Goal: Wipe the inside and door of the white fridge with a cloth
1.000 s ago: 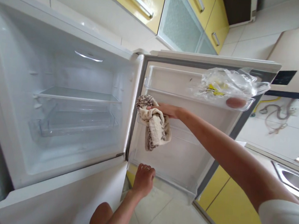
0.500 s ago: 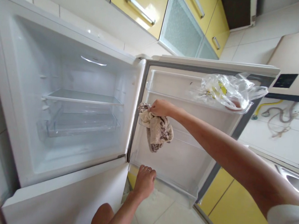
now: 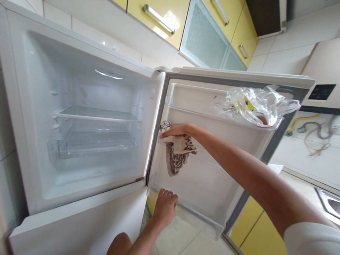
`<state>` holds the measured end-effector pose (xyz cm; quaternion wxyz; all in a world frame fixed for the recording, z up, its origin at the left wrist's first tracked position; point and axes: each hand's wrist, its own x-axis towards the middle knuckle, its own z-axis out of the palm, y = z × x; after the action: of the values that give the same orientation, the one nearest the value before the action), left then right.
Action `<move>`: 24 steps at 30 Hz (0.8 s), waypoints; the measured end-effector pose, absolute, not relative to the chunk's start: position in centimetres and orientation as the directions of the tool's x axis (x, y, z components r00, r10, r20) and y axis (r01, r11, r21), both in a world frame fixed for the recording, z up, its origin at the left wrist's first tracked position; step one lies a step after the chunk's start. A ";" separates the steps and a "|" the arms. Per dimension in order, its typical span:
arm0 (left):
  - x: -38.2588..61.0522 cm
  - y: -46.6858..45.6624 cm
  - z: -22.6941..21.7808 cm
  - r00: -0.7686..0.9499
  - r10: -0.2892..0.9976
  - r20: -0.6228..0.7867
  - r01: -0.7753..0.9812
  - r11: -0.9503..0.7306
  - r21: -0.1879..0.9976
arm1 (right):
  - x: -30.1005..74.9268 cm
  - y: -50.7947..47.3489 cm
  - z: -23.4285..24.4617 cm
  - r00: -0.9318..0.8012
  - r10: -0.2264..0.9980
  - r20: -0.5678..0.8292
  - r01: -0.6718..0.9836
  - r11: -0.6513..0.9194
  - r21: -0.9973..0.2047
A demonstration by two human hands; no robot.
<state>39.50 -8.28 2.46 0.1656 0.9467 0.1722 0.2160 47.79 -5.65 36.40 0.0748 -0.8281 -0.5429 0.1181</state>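
Observation:
My right hand (image 3: 177, 131) grips a beige and brown patterned cloth (image 3: 177, 159). It is at the hinge end of the middle shelf on the open refrigerator door (image 3: 207, 173), and the cloth hangs down in front of the door's inner face. Lower down, my left hand (image 3: 165, 209), with a ring on one finger, has its fingers curled over the front rim of the bottom door shelf (image 3: 200, 214). The fingertips are hidden from me.
To the left stands the open refrigerator compartment (image 3: 102, 87) with a glass shelf (image 3: 100, 114) and a clear drawer (image 3: 98, 141). A plastic bag (image 3: 257, 105) sits in the top door shelf. Yellow cabinets (image 3: 159, 5) hang above; a sink (image 3: 337, 205) is at right.
My right hand has flattened and shifted slightly left and down over the cloth, which now hangs in a different fold. My left hand has stayed on the bottom shelf's rim.

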 end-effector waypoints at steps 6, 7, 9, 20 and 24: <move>39.7 -8.2 2.2 0.836 0.423 0.350 0.280 -0.877 0.392 | 48.9 -8.3 36.8 0.307 0.932 -0.192 0.877 -0.355 -0.322; 39.7 -8.2 2.2 0.835 0.427 0.348 0.283 -0.875 0.394 | 49.2 -8.9 36.8 0.286 0.942 -0.178 0.887 -0.331 -0.323; 39.8 -8.2 2.2 0.836 0.431 0.339 0.289 -0.871 0.397 | 50.1 -10.3 36.9 0.237 0.960 -0.150 0.909 -0.273 -0.315; 40.0 -8.1 1.5 0.817 0.423 0.392 0.277 -0.884 0.376 | 55.3 -18.1 37.1 0.163 0.987 -0.011 0.971 -0.163 -0.173; 40.0 -8.0 1.5 0.818 0.420 0.394 0.277 -0.887 0.369 | 56.2 -22.4 36.6 0.190 0.975 0.117 0.980 -0.182 -0.081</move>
<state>40.02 -8.04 1.46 0.1493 0.9416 0.1851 0.2383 56.22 -22.40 36.61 0.0688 -0.7684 -0.6359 -0.0194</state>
